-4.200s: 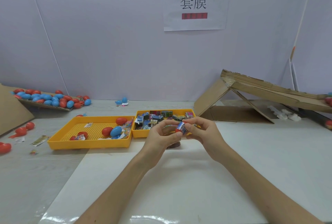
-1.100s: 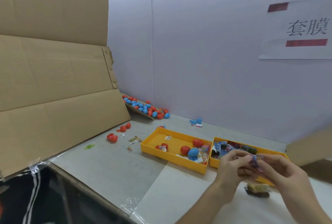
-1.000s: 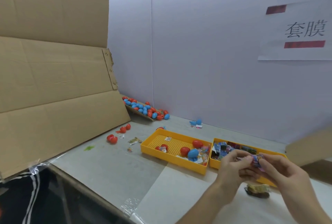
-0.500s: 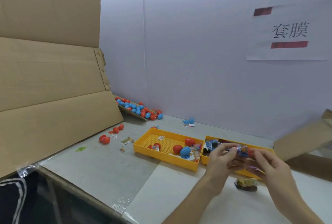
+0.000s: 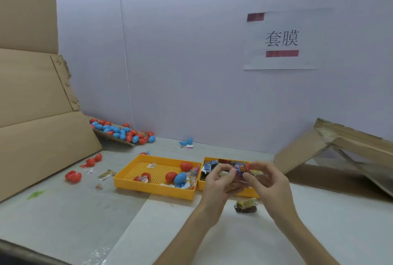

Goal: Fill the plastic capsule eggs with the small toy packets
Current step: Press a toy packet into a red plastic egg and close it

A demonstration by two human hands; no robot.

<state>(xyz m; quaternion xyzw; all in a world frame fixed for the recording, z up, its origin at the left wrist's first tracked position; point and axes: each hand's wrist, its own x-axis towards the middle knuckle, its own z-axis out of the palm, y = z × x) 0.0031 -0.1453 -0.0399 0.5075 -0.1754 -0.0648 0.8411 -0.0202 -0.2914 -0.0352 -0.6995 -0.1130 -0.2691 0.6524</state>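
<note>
Your single camera rides on your head, looking forward and slightly down across the table [image 5: 63, 218] toward the white wall [image 5: 191, 62]. Your left hand [image 5: 219, 181] and right hand [image 5: 269, 184] sit close at lower centre; the yellow trays [image 5: 153, 192] lie just beyond, cardboard [image 5: 32, 116] fills the left edge.

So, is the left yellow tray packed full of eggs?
No, the left yellow tray holds only a few red eggs and one blue egg, and most of its mesh floor is bare.
</note>
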